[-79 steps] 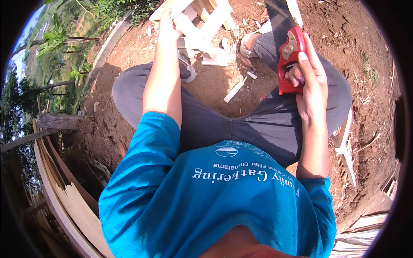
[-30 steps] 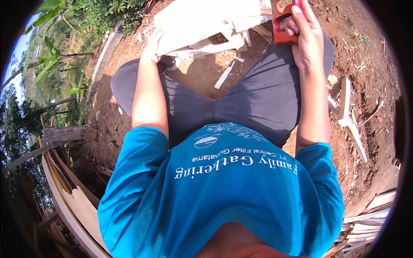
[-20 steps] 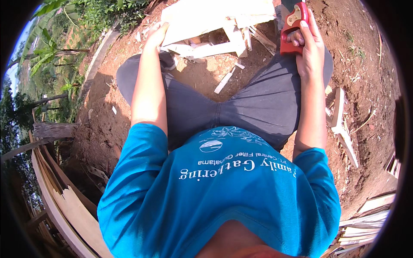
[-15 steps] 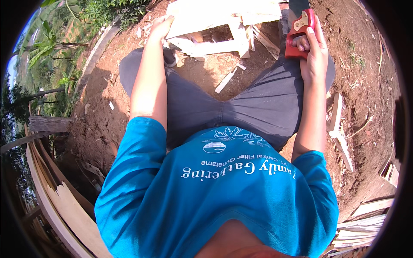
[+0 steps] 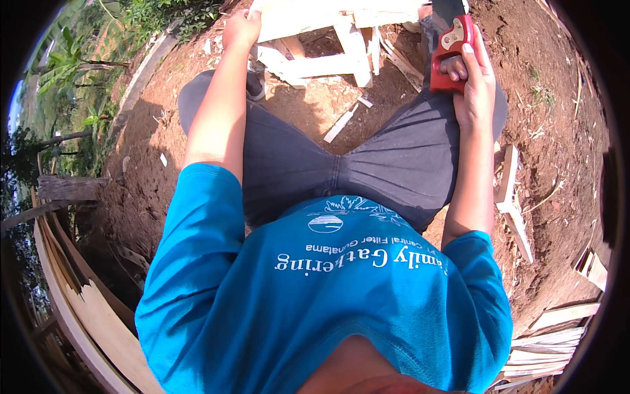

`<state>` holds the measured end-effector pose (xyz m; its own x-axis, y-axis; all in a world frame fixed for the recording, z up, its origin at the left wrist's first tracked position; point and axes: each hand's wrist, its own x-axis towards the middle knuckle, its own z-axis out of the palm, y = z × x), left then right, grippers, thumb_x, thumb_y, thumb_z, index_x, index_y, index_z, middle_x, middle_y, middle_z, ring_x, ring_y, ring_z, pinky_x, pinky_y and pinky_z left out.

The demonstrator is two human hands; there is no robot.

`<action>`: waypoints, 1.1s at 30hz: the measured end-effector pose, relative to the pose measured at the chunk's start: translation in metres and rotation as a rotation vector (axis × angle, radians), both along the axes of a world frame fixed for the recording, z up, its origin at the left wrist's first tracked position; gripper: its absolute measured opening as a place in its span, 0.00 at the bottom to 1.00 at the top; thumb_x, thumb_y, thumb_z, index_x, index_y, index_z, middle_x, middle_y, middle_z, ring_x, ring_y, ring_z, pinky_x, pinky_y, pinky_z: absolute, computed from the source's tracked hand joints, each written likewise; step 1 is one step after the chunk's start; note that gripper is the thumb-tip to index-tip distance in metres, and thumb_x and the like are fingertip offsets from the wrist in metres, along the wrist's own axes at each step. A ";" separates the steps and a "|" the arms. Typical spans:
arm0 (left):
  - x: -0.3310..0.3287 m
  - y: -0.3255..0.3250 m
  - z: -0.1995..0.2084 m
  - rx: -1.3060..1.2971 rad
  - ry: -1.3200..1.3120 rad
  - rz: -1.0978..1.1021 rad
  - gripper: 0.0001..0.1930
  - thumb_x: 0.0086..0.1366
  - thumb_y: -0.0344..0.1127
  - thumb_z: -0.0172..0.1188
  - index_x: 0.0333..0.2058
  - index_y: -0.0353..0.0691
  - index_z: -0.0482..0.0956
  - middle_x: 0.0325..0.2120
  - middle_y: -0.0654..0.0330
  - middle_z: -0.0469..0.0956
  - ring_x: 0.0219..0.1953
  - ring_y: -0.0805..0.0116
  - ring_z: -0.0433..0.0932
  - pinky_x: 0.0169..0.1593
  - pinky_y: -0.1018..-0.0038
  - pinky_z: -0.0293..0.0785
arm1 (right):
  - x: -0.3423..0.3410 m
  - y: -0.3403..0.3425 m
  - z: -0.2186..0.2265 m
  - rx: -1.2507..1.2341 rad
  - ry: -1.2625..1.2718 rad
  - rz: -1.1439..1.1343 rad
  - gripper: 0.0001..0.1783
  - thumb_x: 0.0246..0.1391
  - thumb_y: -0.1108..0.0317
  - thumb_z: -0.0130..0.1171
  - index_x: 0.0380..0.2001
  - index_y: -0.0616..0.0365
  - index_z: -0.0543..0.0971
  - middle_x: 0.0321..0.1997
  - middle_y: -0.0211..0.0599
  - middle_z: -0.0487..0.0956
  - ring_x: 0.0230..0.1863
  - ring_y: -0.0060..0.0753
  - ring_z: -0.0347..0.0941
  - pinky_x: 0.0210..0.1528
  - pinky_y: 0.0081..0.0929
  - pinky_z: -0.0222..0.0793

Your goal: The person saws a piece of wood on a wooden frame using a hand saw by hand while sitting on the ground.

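Observation:
My right hand [image 5: 474, 75] is closed round the red handle of a handsaw [image 5: 448, 80]. Its dark blade runs from the handle up past the top edge of the view, to the right of the wooden stand, so the tip is out of sight. My left hand [image 5: 240, 30] grips the left end of a pale wooden board [image 5: 308, 14], its fingers partly hidden. Bright sun washes out the board's surface. Beneath the board stands a rough wooden frame [image 5: 353, 56] with legs and a crosspiece, on the soil between my spread legs.
A small wood offcut [image 5: 342, 123] lies on the soil between my knees. At right are nailed scrap sticks [image 5: 508, 177] and a stack of slats [image 5: 545, 348]. Long planks [image 5: 98, 308] lean at the lower left, near a weathered post [image 5: 69, 188]. Green plants grow at the upper left.
My left hand has shifted slightly up and left at the board's end. The board and frame sit a little higher in view. My right hand keeps its grip on the saw.

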<state>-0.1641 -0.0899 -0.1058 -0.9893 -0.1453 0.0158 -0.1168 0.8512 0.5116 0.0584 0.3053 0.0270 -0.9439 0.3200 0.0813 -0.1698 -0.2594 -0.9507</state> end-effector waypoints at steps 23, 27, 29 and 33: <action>0.153 0.143 -0.039 0.221 -0.005 -0.351 0.42 0.49 0.54 0.78 0.53 0.30 0.69 0.54 0.41 0.73 0.57 0.48 0.73 0.63 0.57 0.67 | 0.007 -0.005 0.020 -0.077 -0.058 -0.008 0.31 0.69 0.66 0.57 0.72 0.54 0.66 0.37 0.19 0.76 0.23 0.09 0.58 0.27 0.10 0.58; 0.121 0.159 -0.030 0.577 -0.152 -0.465 0.25 0.57 0.43 0.76 0.46 0.30 0.81 0.42 0.52 0.85 0.45 0.65 0.84 0.50 0.67 0.80 | 0.008 -0.001 0.021 -0.092 -0.051 -0.018 0.31 0.69 0.66 0.57 0.72 0.54 0.65 0.39 0.19 0.76 0.24 0.09 0.58 0.28 0.10 0.57; 0.114 0.170 -0.031 0.672 -0.172 -0.481 0.15 0.61 0.34 0.72 0.44 0.34 0.84 0.41 0.57 0.86 0.43 0.70 0.84 0.48 0.70 0.80 | 0.009 0.003 0.018 -0.106 -0.038 -0.013 0.32 0.69 0.65 0.57 0.73 0.54 0.64 0.40 0.18 0.76 0.24 0.10 0.58 0.28 0.10 0.58; 0.077 0.148 -0.026 0.671 -0.096 -0.457 0.12 0.63 0.30 0.70 0.45 0.36 0.83 0.40 0.61 0.85 0.42 0.71 0.83 0.49 0.72 0.79 | 0.007 0.000 0.021 -0.204 -0.019 0.003 0.32 0.68 0.66 0.57 0.73 0.53 0.64 0.42 0.19 0.76 0.24 0.10 0.58 0.29 0.12 0.60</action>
